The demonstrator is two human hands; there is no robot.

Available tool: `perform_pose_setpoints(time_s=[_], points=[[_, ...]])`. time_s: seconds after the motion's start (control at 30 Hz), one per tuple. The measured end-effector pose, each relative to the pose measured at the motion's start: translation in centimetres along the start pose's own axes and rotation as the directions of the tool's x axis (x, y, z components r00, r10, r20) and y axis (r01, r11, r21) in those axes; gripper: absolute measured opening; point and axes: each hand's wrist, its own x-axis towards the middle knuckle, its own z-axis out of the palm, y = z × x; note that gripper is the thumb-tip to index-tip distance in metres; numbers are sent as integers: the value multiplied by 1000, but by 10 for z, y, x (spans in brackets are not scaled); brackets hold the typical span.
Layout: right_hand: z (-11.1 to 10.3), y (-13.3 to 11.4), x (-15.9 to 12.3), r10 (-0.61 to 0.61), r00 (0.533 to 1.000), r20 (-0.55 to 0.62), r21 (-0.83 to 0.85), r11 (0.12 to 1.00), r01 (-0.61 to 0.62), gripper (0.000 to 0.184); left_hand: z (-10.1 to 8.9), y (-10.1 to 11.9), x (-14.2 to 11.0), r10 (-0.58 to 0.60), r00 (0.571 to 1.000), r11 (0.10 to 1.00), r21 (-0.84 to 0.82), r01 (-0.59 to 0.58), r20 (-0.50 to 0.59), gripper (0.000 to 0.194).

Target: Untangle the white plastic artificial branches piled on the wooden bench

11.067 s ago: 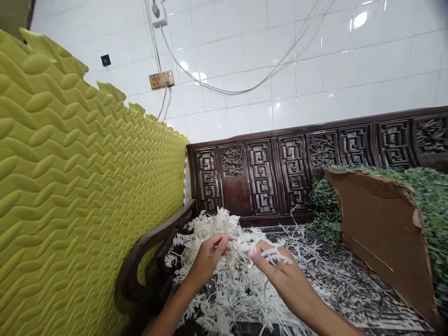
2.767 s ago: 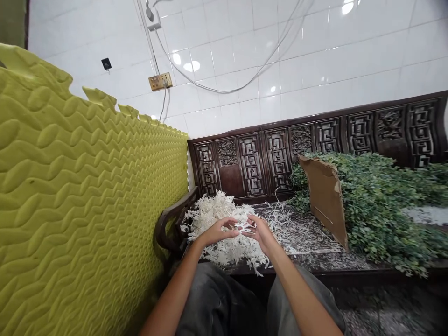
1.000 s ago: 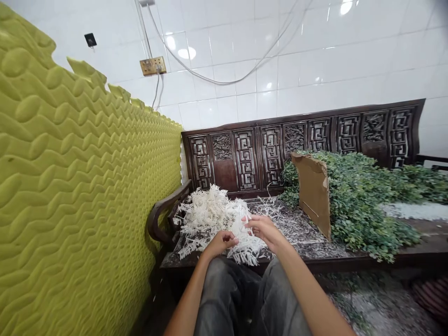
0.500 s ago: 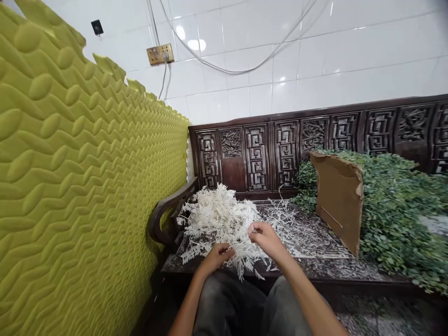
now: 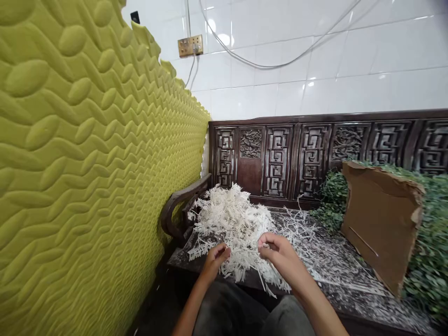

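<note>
A heap of white, branching plastic-looking sprigs (image 5: 234,214) lies at the left end of a dark wooden bench (image 5: 350,261). At the heap's near edge is my left hand (image 5: 214,262), its thumb and fingertips pinched together. What sits between them is too small to make out. To its right, my right hand (image 5: 285,259) is closed in a pinch, with a bit of white sprig showing at the fingertips. The two hands are apart. Loose thin white stems (image 5: 301,228) are scattered just beyond my right hand.
An upright piece of brown cardboard (image 5: 380,219) stands on the bench, with bushy green artificial foliage (image 5: 331,198) behind and beside it. A yellow foam mat (image 5: 115,186) rises as a wall on the left, beside the curved armrest (image 5: 175,210). White debris covers the seat.
The view has swung left, so the bench and cardboard appear farther right. Both hands stay pinched at the near side of the heap, with slightly shifted wrists.
</note>
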Motion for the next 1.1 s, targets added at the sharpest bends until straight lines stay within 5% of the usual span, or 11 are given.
perform_pose_setpoints(time_s=[0.2,0.3,0.4,0.5,0.6,0.7,0.8,1.1], points=[[-7,3,6,56,998,-16,195,979,-51,9,14,8,26,-5,1000,998,-61,4,-13,43],[-15,26,23,57,976,-208,334,943,16,10,19,10,47,19,997,997,-68,-24,-71,44],[-9,53,43,62,942,-330,323,945,51,35,24,1,61,41,990,996,-72,-51,-136,43],[11,85,60,62,944,-324,238,971,18,65,33,-22,64,26,987,996,-81,-39,-158,43],[30,124,74,-15,985,-170,124,992,36,76,45,-51,61,-12,989,996,-89,0,-144,38],[37,165,84,-55,998,-41,14,998,56,65,52,-72,62,-48,995,994,-107,37,-93,29],[37,193,88,-50,996,-73,-33,998,48,48,49,-84,67,-99,995,986,-141,94,-29,25],[41,195,89,-44,994,-96,-161,987,28,27,39,-85,72,-244,970,933,-267,240,21,37]])
